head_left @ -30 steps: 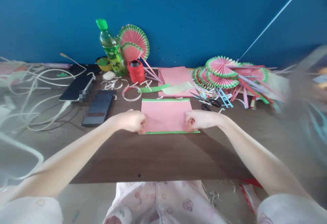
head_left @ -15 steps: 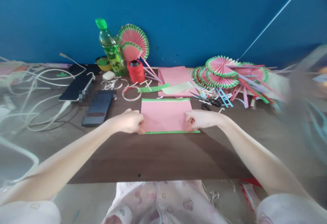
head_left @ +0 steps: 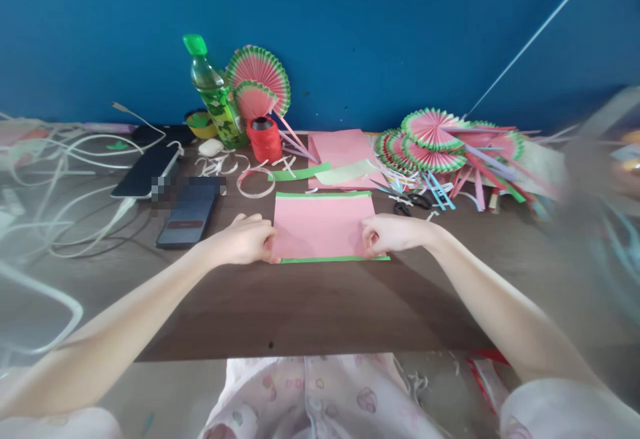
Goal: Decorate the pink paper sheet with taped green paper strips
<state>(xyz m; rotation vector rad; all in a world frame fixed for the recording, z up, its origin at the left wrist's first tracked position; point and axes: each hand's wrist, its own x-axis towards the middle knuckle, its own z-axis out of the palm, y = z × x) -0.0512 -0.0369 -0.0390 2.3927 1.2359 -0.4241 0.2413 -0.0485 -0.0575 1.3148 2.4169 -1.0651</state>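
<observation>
A pink paper sheet [head_left: 320, 225] with green strips along its far and near edges lies flat on the dark table. My left hand [head_left: 247, 239] is closed at the sheet's near left corner, its fingertips pressed together there. At the near right corner, my right hand [head_left: 395, 233] is curled with thumb and finger pinched on the sheet by the green strip [head_left: 333, 259]. Behind the sheet are a roll of tape [head_left: 256, 182], a green paper strip [head_left: 300, 172], a pale green strip [head_left: 345, 172] and more pink paper [head_left: 337, 145].
Black scissors [head_left: 417, 201] and folded pink-and-green paper fans [head_left: 433, 132] lie at the back right. A green-capped bottle [head_left: 213, 95] and a red spool [head_left: 265, 139] stand at the back left. Phones [head_left: 187, 215] and white cables [head_left: 65, 179] occupy the left. A blue wall [head_left: 350, 39] rises behind.
My left hand has shifted very slightly left, still at the sheet's corner. The right hand and the sheet stay nearly the same; the whole view has drifted a little.
</observation>
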